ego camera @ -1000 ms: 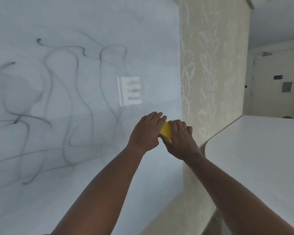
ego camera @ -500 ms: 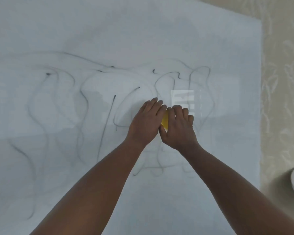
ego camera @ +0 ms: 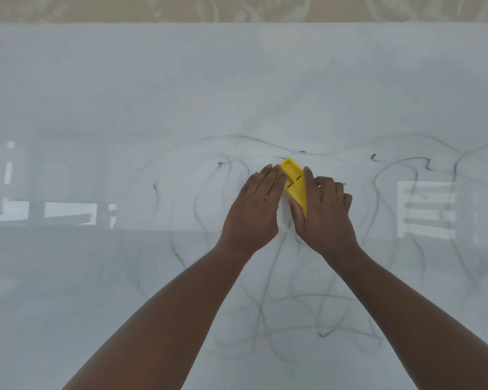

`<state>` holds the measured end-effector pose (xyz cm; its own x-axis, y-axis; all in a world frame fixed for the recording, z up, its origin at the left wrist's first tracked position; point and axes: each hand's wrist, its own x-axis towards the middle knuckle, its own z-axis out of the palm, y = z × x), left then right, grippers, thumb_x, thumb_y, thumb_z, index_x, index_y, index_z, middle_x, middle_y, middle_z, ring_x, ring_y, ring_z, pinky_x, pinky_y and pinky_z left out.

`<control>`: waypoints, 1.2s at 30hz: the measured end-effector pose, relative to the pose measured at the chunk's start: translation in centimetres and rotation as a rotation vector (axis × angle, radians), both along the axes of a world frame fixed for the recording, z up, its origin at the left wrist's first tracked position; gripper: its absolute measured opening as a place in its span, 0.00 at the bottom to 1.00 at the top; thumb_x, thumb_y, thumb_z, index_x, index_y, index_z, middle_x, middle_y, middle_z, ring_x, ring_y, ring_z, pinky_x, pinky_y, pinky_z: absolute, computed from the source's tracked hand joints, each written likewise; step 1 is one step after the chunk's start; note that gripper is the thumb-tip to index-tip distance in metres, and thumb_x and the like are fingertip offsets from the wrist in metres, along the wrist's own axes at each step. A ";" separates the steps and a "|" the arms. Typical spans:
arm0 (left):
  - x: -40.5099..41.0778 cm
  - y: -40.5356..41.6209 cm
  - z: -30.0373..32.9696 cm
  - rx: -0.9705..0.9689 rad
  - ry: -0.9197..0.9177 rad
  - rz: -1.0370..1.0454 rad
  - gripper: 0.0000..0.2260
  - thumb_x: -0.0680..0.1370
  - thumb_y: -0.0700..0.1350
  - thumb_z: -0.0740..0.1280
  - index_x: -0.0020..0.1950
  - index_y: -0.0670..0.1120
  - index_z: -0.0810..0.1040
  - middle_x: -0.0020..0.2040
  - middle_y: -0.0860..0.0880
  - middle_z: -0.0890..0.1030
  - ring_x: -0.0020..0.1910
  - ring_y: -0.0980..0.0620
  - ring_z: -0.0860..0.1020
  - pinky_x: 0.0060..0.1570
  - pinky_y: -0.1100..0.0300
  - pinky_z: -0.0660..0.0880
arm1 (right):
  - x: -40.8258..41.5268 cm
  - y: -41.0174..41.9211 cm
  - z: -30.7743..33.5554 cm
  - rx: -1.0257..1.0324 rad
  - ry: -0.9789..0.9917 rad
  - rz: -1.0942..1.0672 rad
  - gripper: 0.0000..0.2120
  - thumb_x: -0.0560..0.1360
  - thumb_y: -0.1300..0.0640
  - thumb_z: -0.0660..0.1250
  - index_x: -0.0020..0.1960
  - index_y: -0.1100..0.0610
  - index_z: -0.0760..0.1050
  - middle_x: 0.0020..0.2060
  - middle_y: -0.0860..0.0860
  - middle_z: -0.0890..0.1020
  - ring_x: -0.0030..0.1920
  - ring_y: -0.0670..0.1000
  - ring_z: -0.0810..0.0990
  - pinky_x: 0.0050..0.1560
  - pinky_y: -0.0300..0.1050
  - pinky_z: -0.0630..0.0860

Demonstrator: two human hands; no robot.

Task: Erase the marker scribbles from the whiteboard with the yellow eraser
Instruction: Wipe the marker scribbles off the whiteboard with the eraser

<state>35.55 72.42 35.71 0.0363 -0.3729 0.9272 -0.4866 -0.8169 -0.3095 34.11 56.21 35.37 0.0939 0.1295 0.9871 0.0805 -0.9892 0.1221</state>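
Head view, hidden: the lower part of the yellow eraser (ego camera: 294,182) sits under both hands; the whiteboard (ego camera: 237,80) runs off both sides and the bottom of the frame.
Marks: the marker scribbles (ego camera: 400,161) are faint grey loops, darker at a few ends, smeared below the hands.
Eraser look: bright yellow plastic block with a raised rim and short dark slots.
Eraser place: on the board's middle, between the hands.
Axis: long side runs from upper left to lower right.
Left hand (ego camera: 255,209): fingers flat and extended, tips against the eraser's left edge.
Right hand (ego camera: 326,212): fingers curled over the eraser's right side, gripping it.
Above: a strip of patterned wall (ego camera: 237,8).
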 end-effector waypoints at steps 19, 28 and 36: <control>7.0 35.7 -5.3 -0.242 0.081 0.312 0.29 0.82 0.50 0.51 0.81 0.38 0.53 0.82 0.41 0.55 0.82 0.45 0.52 0.79 0.44 0.55 | 4.5 16.2 6.0 0.375 -0.147 0.340 0.30 0.73 0.54 0.65 0.72 0.63 0.65 0.61 0.66 0.70 0.58 0.67 0.70 0.58 0.58 0.68; 8.4 37.3 -6.2 -0.243 0.053 0.225 0.28 0.82 0.49 0.52 0.81 0.40 0.55 0.82 0.43 0.55 0.82 0.46 0.53 0.80 0.47 0.53 | 6.3 31.1 2.8 0.049 -0.092 0.509 0.28 0.73 0.47 0.66 0.68 0.62 0.72 0.57 0.61 0.76 0.57 0.58 0.71 0.58 0.54 0.71; 8.3 38.2 -7.4 -0.234 0.044 0.189 0.27 0.82 0.45 0.54 0.80 0.39 0.57 0.81 0.41 0.58 0.81 0.45 0.55 0.79 0.46 0.55 | 5.6 32.3 -8.3 -0.206 0.096 0.542 0.26 0.73 0.53 0.71 0.68 0.61 0.73 0.59 0.57 0.78 0.57 0.58 0.74 0.60 0.51 0.71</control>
